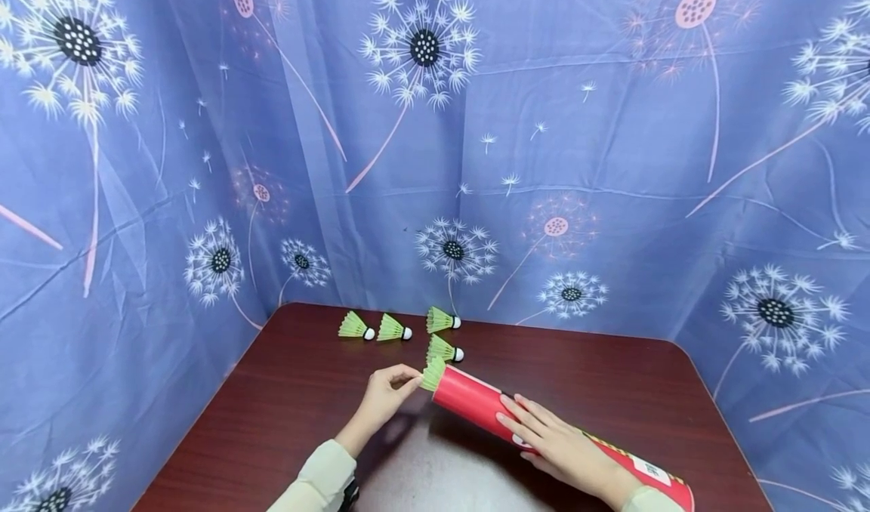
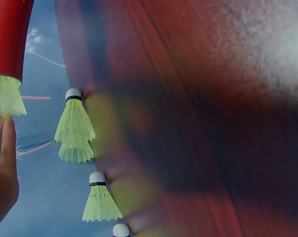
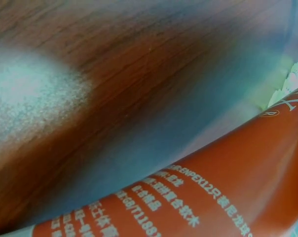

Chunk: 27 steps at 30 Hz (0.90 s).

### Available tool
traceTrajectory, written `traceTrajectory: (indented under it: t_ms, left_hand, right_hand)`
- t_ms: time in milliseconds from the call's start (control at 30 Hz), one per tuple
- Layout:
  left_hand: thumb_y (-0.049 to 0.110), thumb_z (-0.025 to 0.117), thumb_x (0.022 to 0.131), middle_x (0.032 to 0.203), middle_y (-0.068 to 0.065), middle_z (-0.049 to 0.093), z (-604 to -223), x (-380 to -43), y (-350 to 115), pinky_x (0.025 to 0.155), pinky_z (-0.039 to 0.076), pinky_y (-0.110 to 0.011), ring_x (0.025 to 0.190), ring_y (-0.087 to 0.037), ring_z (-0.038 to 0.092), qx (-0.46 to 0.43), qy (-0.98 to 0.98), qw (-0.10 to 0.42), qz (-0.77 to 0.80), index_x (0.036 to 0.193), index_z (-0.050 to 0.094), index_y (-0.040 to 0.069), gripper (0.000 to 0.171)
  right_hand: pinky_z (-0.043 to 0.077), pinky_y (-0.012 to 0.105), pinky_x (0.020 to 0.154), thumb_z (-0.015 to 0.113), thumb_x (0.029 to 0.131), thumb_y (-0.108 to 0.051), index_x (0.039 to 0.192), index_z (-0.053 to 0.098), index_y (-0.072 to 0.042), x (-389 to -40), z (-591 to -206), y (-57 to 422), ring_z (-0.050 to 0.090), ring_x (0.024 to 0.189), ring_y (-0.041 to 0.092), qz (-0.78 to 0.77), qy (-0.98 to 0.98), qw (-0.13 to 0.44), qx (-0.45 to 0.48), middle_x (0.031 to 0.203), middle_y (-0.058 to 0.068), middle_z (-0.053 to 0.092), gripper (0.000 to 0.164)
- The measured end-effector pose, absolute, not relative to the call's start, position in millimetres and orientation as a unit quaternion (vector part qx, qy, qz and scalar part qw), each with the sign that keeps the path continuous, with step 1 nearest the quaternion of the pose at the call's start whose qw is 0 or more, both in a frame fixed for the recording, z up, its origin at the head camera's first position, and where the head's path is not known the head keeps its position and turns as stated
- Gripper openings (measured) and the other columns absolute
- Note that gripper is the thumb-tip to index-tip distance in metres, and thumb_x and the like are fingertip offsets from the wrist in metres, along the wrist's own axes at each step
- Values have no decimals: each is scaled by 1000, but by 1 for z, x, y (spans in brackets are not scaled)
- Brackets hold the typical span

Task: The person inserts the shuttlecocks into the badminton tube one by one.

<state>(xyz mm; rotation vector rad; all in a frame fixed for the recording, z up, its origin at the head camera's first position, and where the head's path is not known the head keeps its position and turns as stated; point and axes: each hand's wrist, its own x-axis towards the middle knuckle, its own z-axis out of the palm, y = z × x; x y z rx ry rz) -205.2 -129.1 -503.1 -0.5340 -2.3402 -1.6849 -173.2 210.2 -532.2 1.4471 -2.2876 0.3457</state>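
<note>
At the mouth of a long red shuttlecock tube (image 1: 469,397), my left hand (image 1: 386,397) pinches the feathered skirt of a yellow-green shuttlecock (image 1: 432,374). Only the skirt's end sticks out; its cork is hidden inside the tube. My right hand (image 1: 564,448) holds the tube around its middle, fingers laid over the top and thumb out of sight. The tube slants from the table's centre to the lower right. In the left wrist view, fingertips (image 2: 7,129) meet the skirt's edge. White print covers the tube's side (image 3: 198,197) in the right wrist view.
Several yellow-green shuttlecocks lie on their sides near the back of the dark red-brown table (image 1: 285,399): a left one (image 1: 353,325), one beside it (image 1: 392,328), and two (image 1: 440,319) just beyond the tube's mouth. A blue dandelion-print curtain (image 1: 516,255) hangs behind the table.
</note>
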Motion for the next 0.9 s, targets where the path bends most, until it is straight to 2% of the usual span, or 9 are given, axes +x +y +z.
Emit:
traceTrajectory:
  t_ms: [67, 133, 233, 433, 533, 767, 900]
  left_hand:
    - [-3, 68, 85, 85, -19, 71, -504, -205, -129, 68, 55, -31, 76, -35, 67, -180, -793, 102, -573, 89, 70, -6, 5]
    - [-4, 68, 85, 84, -20, 71, -505, -205, -127, 68, 55, -30, 75, -33, 67, -180, -791, 101, -576, 89, 69, -7, 5]
    - [-5, 68, 84, 86, -20, 71, -506, -204, -126, 69, 55, -31, 77, -28, 67, -176, -785, 94, -587, 89, 68, -8, 6]
    - [-6, 67, 85, 87, -23, 69, -508, -203, -122, 70, 55, -27, 79, -24, 67, -183, -767, 93, -608, 91, 65, -11, 8]
    - [-6, 66, 86, 86, -23, 69, -509, -202, -121, 69, 54, -25, 78, -25, 66, -187, -771, 87, -603, 91, 64, -11, 7]
    - [-7, 65, 86, 86, -21, 70, -523, -211, -120, 69, 54, -27, 78, -36, 66, -186, -783, 89, -586, 90, 66, -9, 5]
    - [-7, 67, 84, 85, -17, 71, -537, -219, -121, 67, 54, -25, 75, -33, 67, -186, -781, 96, -589, 89, 68, -6, 5]
  right_hand:
    - [13, 17, 113, 60, 95, -34, 145, 42, -10, -173, -532, 210, 42, 131, 35, 123, -822, 205, 516, 151, 12, 36, 58]
    - [12, 16, 113, 69, 90, -30, 145, 42, -11, -173, -532, 211, 41, 132, 34, 121, -823, 206, 515, 151, 12, 36, 64]
    - [12, 15, 112, 72, 87, -28, 145, 42, -11, -173, -532, 211, 41, 132, 34, 120, -824, 205, 514, 151, 11, 36, 67]
    - [13, 15, 112, 64, 93, -31, 145, 43, -11, -172, -534, 210, 43, 130, 36, 125, -822, 212, 514, 151, 12, 38, 59]
    - [14, 15, 112, 59, 95, -33, 145, 44, -11, -172, -535, 210, 44, 129, 36, 126, -821, 215, 513, 150, 11, 38, 56]
    - [16, 16, 111, 59, 95, -34, 145, 44, -11, -172, -534, 210, 44, 129, 36, 121, -822, 216, 512, 150, 11, 38, 57]
    - [15, 15, 111, 63, 93, -31, 145, 44, -12, -171, -533, 210, 43, 130, 35, 119, -826, 208, 510, 150, 11, 39, 59]
